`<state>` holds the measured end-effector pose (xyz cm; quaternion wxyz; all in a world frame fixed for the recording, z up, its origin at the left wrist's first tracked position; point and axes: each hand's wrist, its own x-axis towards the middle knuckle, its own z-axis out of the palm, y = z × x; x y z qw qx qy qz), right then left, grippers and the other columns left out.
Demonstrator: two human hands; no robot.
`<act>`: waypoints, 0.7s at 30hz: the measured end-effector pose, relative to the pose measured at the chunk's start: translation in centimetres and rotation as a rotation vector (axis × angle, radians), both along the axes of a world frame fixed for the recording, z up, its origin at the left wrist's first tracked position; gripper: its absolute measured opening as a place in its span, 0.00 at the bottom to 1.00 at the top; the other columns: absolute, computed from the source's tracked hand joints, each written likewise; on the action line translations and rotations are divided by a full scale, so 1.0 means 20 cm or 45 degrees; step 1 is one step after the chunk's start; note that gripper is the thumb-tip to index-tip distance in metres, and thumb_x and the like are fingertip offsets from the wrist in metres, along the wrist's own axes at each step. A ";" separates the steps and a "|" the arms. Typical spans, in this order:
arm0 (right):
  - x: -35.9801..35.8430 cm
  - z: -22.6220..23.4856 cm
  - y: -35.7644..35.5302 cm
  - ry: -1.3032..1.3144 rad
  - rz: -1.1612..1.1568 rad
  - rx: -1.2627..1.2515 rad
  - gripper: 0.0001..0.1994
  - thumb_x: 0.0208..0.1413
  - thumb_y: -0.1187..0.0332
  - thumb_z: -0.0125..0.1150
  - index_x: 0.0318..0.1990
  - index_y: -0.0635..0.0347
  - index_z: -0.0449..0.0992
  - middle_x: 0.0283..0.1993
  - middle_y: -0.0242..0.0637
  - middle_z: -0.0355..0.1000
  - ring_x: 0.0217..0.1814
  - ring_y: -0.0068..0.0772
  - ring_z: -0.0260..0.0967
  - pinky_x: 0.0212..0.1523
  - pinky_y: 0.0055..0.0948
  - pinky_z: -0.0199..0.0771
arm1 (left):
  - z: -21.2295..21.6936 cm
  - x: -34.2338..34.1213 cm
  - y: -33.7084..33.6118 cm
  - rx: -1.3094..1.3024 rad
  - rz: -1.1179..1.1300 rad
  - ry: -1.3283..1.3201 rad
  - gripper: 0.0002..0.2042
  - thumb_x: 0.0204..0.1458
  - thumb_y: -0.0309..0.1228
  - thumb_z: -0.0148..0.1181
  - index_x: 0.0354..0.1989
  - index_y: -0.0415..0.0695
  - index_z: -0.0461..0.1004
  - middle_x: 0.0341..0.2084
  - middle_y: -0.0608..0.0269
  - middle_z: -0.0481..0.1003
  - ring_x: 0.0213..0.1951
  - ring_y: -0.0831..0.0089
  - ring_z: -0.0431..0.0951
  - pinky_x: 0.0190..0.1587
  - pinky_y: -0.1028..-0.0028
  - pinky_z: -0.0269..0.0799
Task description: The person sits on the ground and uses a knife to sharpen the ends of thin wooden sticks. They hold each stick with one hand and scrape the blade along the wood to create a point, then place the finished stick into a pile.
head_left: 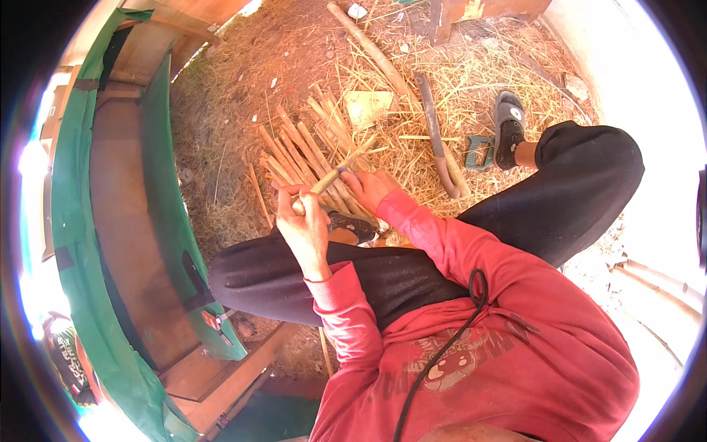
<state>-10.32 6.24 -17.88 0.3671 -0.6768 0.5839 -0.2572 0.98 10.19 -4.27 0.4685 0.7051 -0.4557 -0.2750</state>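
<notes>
Red sleeves (442, 243) and black-trousered knees (383, 276) fill the near view, the person seated on a straw-strewn floor (243, 81). At far left stands a long green-edged wooden box (118, 221); its inside looks bare, though glare makes that hard to judge. Left hand (305, 225) is closed around a thin stick (335, 175), raised in front of the knees. Right hand (372, 188) grips the same stick further up, fingers curled; any blade is hidden. Beyond lies a fan of split sticks (302, 151), seemingly already worked, with more straw and a long pole (372, 51) untouched. Further right, a curved knife (438, 140) lies on the floor near the sandalled foot (509, 125).
</notes>
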 end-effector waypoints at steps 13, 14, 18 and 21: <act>-0.09 -0.40 -0.23 0.054 -0.076 0.332 0.37 0.65 0.38 0.33 0.45 0.65 0.79 0.38 0.59 0.77 0.41 0.62 0.75 0.46 0.48 0.75 | -0.04 -0.04 -0.02 -0.022 -0.063 -0.041 0.05 0.60 0.27 0.49 0.34 0.38 0.68 0.13 0.67 0.66 0.12 0.81 0.66 0.16 0.80 0.58; -0.07 -0.40 -0.20 -0.129 -0.191 0.282 0.37 0.64 0.37 0.33 0.45 0.66 0.78 0.39 0.60 0.77 0.43 0.62 0.75 0.48 0.48 0.74 | -0.04 -0.04 -0.02 -0.024 -0.061 -0.038 0.05 0.60 0.27 0.50 0.34 0.38 0.68 0.13 0.67 0.66 0.12 0.81 0.66 0.16 0.80 0.58; -0.12 -0.07 -0.17 -0.277 0.132 0.493 0.28 0.65 0.49 0.37 0.55 0.65 0.71 0.43 0.64 0.74 0.50 0.61 0.73 0.52 0.47 0.71 | -0.03 0.04 0.00 -0.018 -0.031 -0.094 0.05 0.61 0.27 0.51 0.34 0.38 0.66 0.13 0.66 0.68 0.13 0.80 0.69 0.17 0.79 0.60; -0.09 0.22 -0.09 -0.191 0.324 0.309 0.23 0.67 0.53 0.40 0.50 0.63 0.75 0.36 0.62 0.75 0.42 0.62 0.75 0.45 0.48 0.74 | -0.01 0.04 -0.03 -0.001 -0.055 -0.044 0.04 0.59 0.25 0.51 0.34 0.39 0.64 0.14 0.64 0.69 0.14 0.79 0.70 0.17 0.78 0.60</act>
